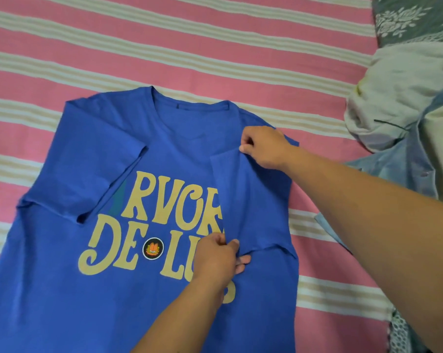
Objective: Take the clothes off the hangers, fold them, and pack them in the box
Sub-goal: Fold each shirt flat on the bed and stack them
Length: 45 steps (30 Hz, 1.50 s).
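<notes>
Pink and cream stripes run across the bedsheet [215, 47] where I have spread the blue T-shirt [62, 289] flat, print side up, its collar pointing away from me. Taking the yellow lettering [151, 200] as my landmark: the sleeve to the left of it is already turned in over the chest, and the sleeve to the right of it [243, 194] is the one I am laying over now, so that it covers the ends of the words. My right hand [263, 146] is above and to the right of the lettering, pinching the upper corner of that sleeve between thumb and fingers. My left hand [218, 253] sits at the lower right end of the lettering, pinching the sleeve's lower edge near the seam. Both hands are clamped on the shirt, well apart from each other. To do this step well, I judge I should keep the sleeve taut between the two pinches, lay its outer fold straight and parallel to the shirt's side, then press it flat before letting go, so no crease gets trapped under the next fold. Far to the right of the lettering, at the edge of the bed, lies a heap of other clothes [393, 98], pale cloth and something denim. No box or hangers are in view.
</notes>
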Available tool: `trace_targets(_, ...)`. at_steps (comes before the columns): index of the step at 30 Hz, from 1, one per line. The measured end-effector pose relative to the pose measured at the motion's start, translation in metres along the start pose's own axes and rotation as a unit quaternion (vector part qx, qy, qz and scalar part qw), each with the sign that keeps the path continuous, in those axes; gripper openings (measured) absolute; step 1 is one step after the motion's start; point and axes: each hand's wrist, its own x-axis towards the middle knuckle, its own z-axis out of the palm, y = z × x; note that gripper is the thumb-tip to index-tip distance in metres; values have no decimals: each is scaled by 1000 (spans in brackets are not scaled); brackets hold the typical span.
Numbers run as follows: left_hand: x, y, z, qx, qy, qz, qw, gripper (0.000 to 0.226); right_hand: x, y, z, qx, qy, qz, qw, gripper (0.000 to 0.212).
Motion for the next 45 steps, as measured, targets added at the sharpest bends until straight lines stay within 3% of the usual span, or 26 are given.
trace_targets(2, -3, 10, -4, 76, -7, -5, 997, 18, -3, 2, 2, 10, -9, 11, 1000, 15)
trace_targets(3, -2, 18, -9, 177, -12, 8, 984, 27, -4, 4, 2, 26, -16, 15, 999, 18)
trace_targets(5, 4, 42, -22, 424, 47, 82, 901, 44, -7, 12, -6, 41, -19, 27, 999, 25)
trace_targets(6, 9, 57, -27, 498, 105, 147, 848, 43, -9, 19, -13, 26, -17, 33, 999, 26)
trace_targets(7, 15, 74, -30, 508, 151, 212, 821, 38, -12, 27, -20, 1, -16, 42, 999, 25)
trace_targets(10, 48, 125, -30, 429, 157, 326, 827, 44, -20, 56, -33, -48, -33, 66, 996, 15)
trace_targets(12, 75, 144, -27, 460, 104, 310, 826, 49, -20, 70, -34, -53, -40, 69, 995, 8)
trace_targets(14, 94, 149, -27, 490, 71, 271, 826, 35, -16, 74, -33, -67, -29, 63, 995, 13)
trace_targets(17, 105, 148, -25, 428, 82, 261, 862, 20, -13, 77, -34, -82, -11, 85, 993, 19)
trace_targets(19, 107, 145, -21, 408, 94, 260, 870, 20, -11, 83, -30, -42, 7, 107, 993, 22)
trace_targets(21, 106, 144, -15, 432, 124, 264, 854, 19, -10, 85, -24, 13, 40, 130, 991, 25)
trace_targets(25, 106, 143, -15, 434, 128, 263, 852, 19, -6, 79, -23, 194, 108, 220, 950, 28)
trace_targets(28, 107, 142, -21, 403, 94, 273, 868, 16, 0, 70, -23, 181, 101, 218, 954, 26)
trace_targets(31, 107, 142, -26, 389, 71, 279, 875, 13, 8, 67, -21, 77, 86, 192, 974, 17)
trace_targets(34, 111, 140, -25, 381, 72, 281, 878, 14, 9, 74, -22, 39, 120, 226, 966, 23)
trace_targets(38, 118, 139, -21, 403, 96, 270, 869, 13, 11, 76, -19, 68, 126, 241, 960, 23)
trace_targets(41, 124, 152, -15, 459, 122, 248, 844, 25, 2, 82, -17, 159, 160, 208, 952, 18)
trace_targets(45, 137, 200, 5, 455, 151, 320, 817, 28, -12, 95, -11, 171, 169, 139, 961, 18)
